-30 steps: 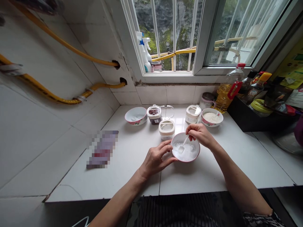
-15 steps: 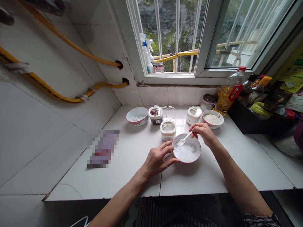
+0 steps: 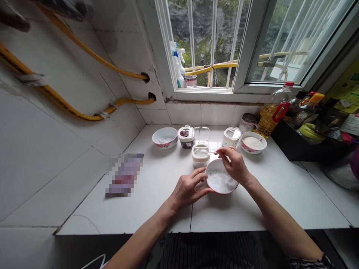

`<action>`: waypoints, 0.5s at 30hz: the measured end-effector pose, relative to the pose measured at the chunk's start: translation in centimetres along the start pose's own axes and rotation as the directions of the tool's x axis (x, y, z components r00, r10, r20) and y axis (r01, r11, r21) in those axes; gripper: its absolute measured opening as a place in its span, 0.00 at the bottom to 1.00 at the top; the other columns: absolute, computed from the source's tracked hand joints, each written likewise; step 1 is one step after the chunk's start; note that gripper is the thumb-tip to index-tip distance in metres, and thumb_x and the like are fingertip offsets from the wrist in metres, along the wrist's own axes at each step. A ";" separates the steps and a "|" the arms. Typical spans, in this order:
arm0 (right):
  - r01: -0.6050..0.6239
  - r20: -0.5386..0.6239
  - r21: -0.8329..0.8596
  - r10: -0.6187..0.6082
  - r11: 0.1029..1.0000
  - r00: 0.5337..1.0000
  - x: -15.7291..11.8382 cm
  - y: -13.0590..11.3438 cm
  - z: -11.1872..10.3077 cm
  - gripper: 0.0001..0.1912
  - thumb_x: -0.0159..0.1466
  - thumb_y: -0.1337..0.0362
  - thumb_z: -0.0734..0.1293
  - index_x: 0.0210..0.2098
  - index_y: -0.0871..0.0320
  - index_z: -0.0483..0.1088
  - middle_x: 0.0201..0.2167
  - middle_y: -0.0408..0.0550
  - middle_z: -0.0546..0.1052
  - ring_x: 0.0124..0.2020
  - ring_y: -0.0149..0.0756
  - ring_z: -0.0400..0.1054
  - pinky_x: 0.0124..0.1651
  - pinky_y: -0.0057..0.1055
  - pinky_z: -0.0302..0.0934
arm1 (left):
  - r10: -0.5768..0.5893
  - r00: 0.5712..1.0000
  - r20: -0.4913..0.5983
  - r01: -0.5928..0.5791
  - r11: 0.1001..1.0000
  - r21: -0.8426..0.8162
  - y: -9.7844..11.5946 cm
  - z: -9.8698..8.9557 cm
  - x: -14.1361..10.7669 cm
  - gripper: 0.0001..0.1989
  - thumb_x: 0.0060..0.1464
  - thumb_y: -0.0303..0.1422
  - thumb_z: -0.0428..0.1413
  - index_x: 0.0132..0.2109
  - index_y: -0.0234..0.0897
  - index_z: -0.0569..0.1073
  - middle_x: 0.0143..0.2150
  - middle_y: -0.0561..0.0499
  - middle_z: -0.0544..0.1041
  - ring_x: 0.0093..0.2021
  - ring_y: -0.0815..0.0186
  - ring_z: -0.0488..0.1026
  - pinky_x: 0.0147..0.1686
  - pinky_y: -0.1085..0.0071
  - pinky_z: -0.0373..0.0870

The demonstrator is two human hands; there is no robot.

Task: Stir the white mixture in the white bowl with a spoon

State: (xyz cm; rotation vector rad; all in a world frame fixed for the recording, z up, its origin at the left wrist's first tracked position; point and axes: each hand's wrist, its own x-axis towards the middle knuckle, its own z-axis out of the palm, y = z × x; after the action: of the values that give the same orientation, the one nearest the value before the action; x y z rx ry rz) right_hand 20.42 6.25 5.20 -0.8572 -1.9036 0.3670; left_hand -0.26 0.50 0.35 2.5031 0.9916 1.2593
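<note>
My left hand (image 3: 189, 188) grips the left rim of a pink-edged bowl (image 3: 223, 192) that stands on the counter. White grainy stuff (image 3: 220, 180) lies in the bowl. Above its far edge, my right hand (image 3: 233, 162) pinches a small white spoon (image 3: 212, 152) by the handle. The spoon's head is over or inside the open-topped white seasoning jar (image 3: 201, 160) just behind the bowl; I cannot tell whether it touches the contents. Part of the bowl's right side is hidden under my right hand.
Behind stand a flowered bowl (image 3: 165, 138), a jar with dark contents (image 3: 186, 137), another white jar (image 3: 231, 137) and a bowl of white powder (image 3: 254, 143). An oil bottle (image 3: 267, 117) and a black box of bottles (image 3: 294, 144) are at right. A blurred packet (image 3: 126, 175) lies left.
My right hand has moved left and forward, carrying the spoon from above the bowl to the white seasoning jar. My left hand stays on the bowl. The view has shifted slightly.
</note>
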 end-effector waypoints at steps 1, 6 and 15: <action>0.076 0.017 -0.060 -0.075 0.995 0.997 0.0 -0.1 0.0 0.07 0.67 0.67 0.61 0.37 0.56 0.70 0.30 0.48 0.80 0.32 0.37 0.74 0.48 0.41 0.64 | -0.002 1.000 0.002 0.002 1.000 -0.001 0.0 0.0 0.0 0.15 0.60 0.44 0.58 0.45 0.37 0.71 0.51 0.40 0.78 0.34 0.67 0.79 0.31 0.71 0.78; -0.085 -0.036 -0.003 0.085 0.996 0.996 0.1 -1.0 -0.8 0.06 0.66 0.66 0.61 0.38 0.55 0.70 0.32 0.49 0.80 0.32 0.37 0.73 0.46 0.39 0.65 | -0.002 1.000 0.010 0.002 1.000 -0.008 0.1 -0.1 0.1 0.15 0.61 0.45 0.57 0.45 0.37 0.71 0.51 0.39 0.78 0.32 0.67 0.79 0.31 0.71 0.78; -0.359 0.064 0.092 0.354 0.929 0.933 0.6 -0.8 -2.3 0.05 0.53 0.68 0.61 0.24 0.57 0.68 0.17 0.41 0.70 0.20 0.30 0.62 0.28 0.29 0.56 | 0.007 1.000 0.009 -0.007 1.000 -0.017 0.2 -0.2 0.2 0.14 0.61 0.43 0.57 0.44 0.37 0.70 0.51 0.39 0.78 0.33 0.67 0.79 0.31 0.72 0.78</action>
State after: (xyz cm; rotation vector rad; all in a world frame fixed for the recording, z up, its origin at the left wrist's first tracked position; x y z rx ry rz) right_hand 21.92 5.84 7.19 -1.1360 -1.7507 0.7044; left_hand -0.27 0.39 0.70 2.4998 0.9666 1.2519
